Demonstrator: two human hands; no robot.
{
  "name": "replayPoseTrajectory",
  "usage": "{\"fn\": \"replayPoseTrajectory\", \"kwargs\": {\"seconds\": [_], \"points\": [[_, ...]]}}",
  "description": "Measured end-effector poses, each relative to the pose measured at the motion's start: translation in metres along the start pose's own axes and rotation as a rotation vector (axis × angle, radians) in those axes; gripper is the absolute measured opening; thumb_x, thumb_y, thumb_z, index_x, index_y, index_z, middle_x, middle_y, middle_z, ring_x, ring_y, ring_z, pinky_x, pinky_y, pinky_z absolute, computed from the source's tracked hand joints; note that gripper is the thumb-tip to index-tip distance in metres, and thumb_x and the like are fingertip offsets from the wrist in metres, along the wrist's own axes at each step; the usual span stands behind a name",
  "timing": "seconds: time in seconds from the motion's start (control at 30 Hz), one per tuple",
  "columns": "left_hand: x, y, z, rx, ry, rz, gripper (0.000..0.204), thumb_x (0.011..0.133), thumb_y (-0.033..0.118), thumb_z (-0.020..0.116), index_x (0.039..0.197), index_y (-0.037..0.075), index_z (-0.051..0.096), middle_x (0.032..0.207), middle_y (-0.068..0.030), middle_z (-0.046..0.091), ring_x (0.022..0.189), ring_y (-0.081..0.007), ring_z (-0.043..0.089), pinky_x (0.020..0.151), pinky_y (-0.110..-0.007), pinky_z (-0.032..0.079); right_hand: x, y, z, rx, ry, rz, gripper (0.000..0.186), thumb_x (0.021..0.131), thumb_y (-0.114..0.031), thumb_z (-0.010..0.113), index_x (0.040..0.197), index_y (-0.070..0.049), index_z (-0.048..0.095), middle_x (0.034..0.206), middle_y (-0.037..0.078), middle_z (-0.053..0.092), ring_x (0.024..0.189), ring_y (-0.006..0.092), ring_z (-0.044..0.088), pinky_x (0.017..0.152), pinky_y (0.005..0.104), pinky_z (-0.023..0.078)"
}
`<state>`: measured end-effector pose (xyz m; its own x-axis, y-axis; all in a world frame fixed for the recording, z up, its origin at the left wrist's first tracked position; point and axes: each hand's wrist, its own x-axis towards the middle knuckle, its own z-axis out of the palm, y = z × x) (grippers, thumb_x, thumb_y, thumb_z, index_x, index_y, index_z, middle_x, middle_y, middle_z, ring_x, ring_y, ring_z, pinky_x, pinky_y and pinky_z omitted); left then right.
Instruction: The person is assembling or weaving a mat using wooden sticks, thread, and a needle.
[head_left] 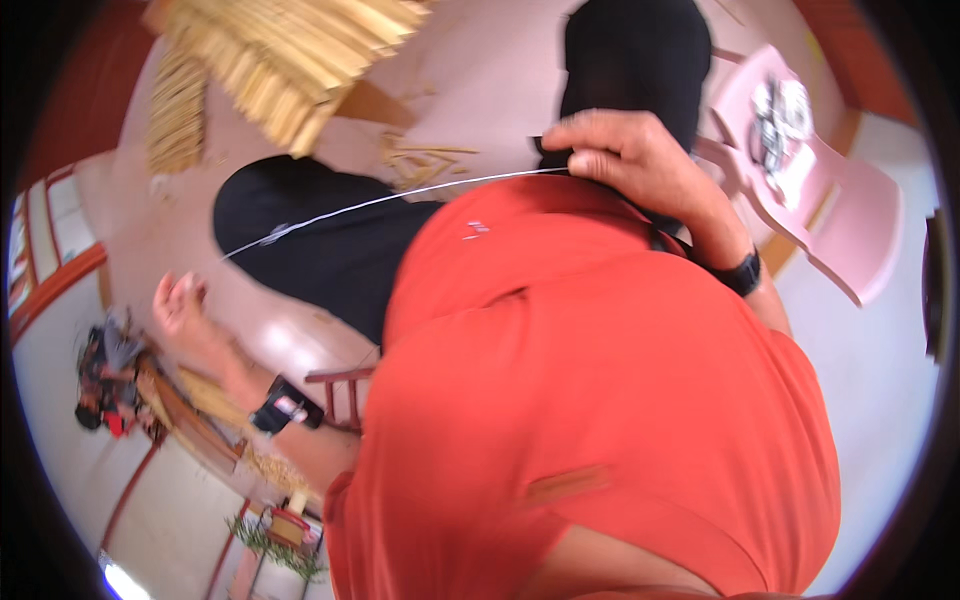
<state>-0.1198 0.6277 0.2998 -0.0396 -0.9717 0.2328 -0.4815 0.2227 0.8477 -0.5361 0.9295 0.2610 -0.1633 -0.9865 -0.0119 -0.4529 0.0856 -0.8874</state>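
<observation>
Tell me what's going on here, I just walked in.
A person in a red shirt has a thin white string running across their lap. The fingers of the right hand appear to hold one end; the left hand is out near the other, though whether it grips it is unclear. Ahead lies a row of wooden strips, with loose sticks on the floor. A pink chair stands to the right.

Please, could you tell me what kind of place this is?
It looks like an indoor workroom, perhaps a small craft workshop, though I cannot be certain. Rows of narrow wooden strips, loose wood pieces scattered on the floor and a pink chair suggest this.
</observation>
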Motion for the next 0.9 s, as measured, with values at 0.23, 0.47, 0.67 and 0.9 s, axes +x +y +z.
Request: {"fn": "replayPoseTrajectory", "kwargs": {"seconds": [0.23, 0.47, 0.67, 0.9], "points": [[0.004, 0.002, 0.024, -0.297, 0.047, -0.056, 0.031, 0.079, -0.007, 0.065, 0.109, -0.002, 0.056, 0.080, -0.0065, 0.064, 0.069, -0.0115, 0.060, 0.070, -0.022, 0.049, 0.050, -0.042, 0.041, 0.219, -0.387, 0.219, 0.019, 0.091, -0.018, 0.063, 0.095, 0.000, 0.066, 0.075, 0.007, 0.064, 0.071, 0.0136, 0.056, 0.067, 0.0288, 0.047], [0.019, -0.040, -0.011, -0.107, 0.053, -0.096, 0.035, 0.076, -0.011, 0.063, 0.107, 0.002, 0.057, 0.076, -0.0036, 0.063, 0.066, -0.0098, 0.056, 0.065, -0.021, 0.045, 0.035, -0.022, 0.000, 0.208, 0.059, 0.252, 0.014, 0.089, -0.010, 0.062, 0.079, -0.001, 0.066, 0.064, -0.005, 0.050, 0.060, 0.0031, 0.041, 0.054, 0.0214, 0.033], [0.037, -0.115, -0.075, 0.631, 0.165, -0.091, 0.025, 0.076, -0.002, 0.058, 0.100, 0.002, 0.062, 0.079, -0.0097, 0.066, 0.070, -0.0216, 0.062, 0.068, -0.032, 0.049, -0.014, 0.006, -0.056, 0.015, 0.389, 0.367, 0.014, 0.089, -0.016, 0.063, 0.080, -0.006, 0.068, 0.065, -0.008, 0.049, 0.059, 0.0019, 0.038, 0.053, 0.0197, 0.027], [0.048, -0.297, -0.295, 1.746, -0.289, 0.022, 0.020, 0.087, 0.017, 0.055, 0.091, 0.003, 0.069, 0.093, -0.0180, 0.070, 0.084, -0.0368, 0.066, 0.076, -0.047, 0.051, -0.021, 0.026, -0.094, -0.177, 0.465, 0.294, 0.013, 0.086, -0.013, 0.065, 0.088, -0.001, 0.069, 0.076, -0.001, 0.060, 0.070, 0.0060, 0.050, 0.062, 0.0217, 0.039]]}}
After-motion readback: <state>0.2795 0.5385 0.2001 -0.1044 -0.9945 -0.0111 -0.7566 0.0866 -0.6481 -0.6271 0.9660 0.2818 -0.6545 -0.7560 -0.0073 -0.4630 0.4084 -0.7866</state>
